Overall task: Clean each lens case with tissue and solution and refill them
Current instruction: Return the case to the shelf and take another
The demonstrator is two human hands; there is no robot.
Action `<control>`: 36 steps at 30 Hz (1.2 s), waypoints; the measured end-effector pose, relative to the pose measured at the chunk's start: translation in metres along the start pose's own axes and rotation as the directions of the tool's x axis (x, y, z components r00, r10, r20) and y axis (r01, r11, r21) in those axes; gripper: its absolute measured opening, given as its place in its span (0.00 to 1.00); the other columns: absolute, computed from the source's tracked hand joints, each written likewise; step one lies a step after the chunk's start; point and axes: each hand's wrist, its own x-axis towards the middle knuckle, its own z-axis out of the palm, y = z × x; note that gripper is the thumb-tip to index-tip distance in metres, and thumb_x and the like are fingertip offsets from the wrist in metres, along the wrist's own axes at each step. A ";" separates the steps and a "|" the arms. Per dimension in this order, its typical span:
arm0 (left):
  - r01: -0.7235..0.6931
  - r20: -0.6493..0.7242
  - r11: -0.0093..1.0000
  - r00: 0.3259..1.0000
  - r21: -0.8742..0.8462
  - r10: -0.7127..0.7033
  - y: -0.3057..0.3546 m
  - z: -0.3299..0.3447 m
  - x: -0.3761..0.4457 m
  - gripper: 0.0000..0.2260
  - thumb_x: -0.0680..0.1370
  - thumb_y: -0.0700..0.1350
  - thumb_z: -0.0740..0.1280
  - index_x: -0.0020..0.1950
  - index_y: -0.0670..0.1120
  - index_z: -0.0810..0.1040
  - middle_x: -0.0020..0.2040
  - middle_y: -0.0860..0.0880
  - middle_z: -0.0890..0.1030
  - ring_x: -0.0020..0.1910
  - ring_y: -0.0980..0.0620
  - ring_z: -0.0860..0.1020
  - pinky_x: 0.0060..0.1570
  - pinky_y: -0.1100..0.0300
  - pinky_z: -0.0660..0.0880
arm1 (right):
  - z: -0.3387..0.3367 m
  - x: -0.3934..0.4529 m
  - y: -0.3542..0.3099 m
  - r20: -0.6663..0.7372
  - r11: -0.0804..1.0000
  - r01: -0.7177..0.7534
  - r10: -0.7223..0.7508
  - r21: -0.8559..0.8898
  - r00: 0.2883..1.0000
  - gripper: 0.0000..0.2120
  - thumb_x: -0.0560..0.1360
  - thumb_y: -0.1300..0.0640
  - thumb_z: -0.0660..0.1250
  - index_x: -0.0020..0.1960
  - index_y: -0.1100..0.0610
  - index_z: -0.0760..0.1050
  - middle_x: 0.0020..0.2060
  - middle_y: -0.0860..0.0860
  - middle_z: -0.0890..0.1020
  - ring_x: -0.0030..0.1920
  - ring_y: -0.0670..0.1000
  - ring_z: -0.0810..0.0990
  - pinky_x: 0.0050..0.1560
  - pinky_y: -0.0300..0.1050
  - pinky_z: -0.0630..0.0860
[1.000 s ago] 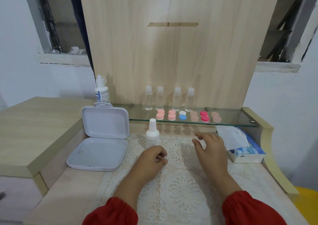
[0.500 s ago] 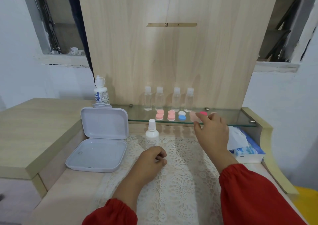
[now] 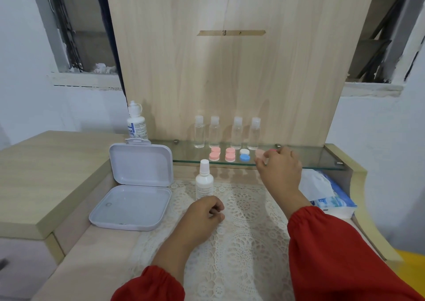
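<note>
Head view, right hand (image 3: pixel 279 169) fingers curled at pale-pink lens case (image 3: pixel 259 152), left hand (image 3: pixel 202 213) loosely curled.

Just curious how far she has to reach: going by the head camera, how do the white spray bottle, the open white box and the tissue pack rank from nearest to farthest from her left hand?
1. White spray bottle, just behind the left hand.
2. Open white box, to its left.
3. Tissue pack, far right.

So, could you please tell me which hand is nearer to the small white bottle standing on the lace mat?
The left hand, resting on the mat just in front of the white bottle. The right hand is further off, up at the glass shelf.
</note>
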 end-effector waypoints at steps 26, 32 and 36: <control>-0.242 0.044 0.902 0.969 0.358 0.242 0.017 0.021 0.002 0.18 0.81 0.46 0.61 0.71 0.52 0.70 0.67 0.58 0.70 0.65 0.57 0.66 0.65 0.66 0.61 | 0.006 -0.087 0.048 0.425 0.851 0.104 -0.359 0.515 0.831 0.07 0.73 0.51 0.69 0.50 0.42 0.79 0.44 0.39 0.80 0.51 0.40 0.72 0.51 0.34 0.68; -0.275 0.120 0.835 0.961 0.476 0.248 0.018 0.027 0.006 0.17 0.83 0.50 0.56 0.73 0.57 0.67 0.64 0.58 0.72 0.60 0.54 0.66 0.62 0.59 0.62 | 0.012 -0.085 0.050 0.408 0.860 0.103 -0.338 0.499 0.848 0.15 0.74 0.54 0.68 0.60 0.47 0.78 0.50 0.38 0.77 0.55 0.41 0.71 0.58 0.38 0.68; -0.254 0.130 0.839 0.967 0.481 0.218 0.021 0.026 0.009 0.17 0.82 0.54 0.57 0.70 0.57 0.71 0.62 0.57 0.73 0.59 0.54 0.67 0.62 0.58 0.63 | 0.013 -0.085 0.050 0.396 0.864 0.067 -0.296 0.499 0.869 0.14 0.74 0.48 0.69 0.59 0.48 0.79 0.47 0.41 0.76 0.51 0.42 0.71 0.52 0.35 0.67</control>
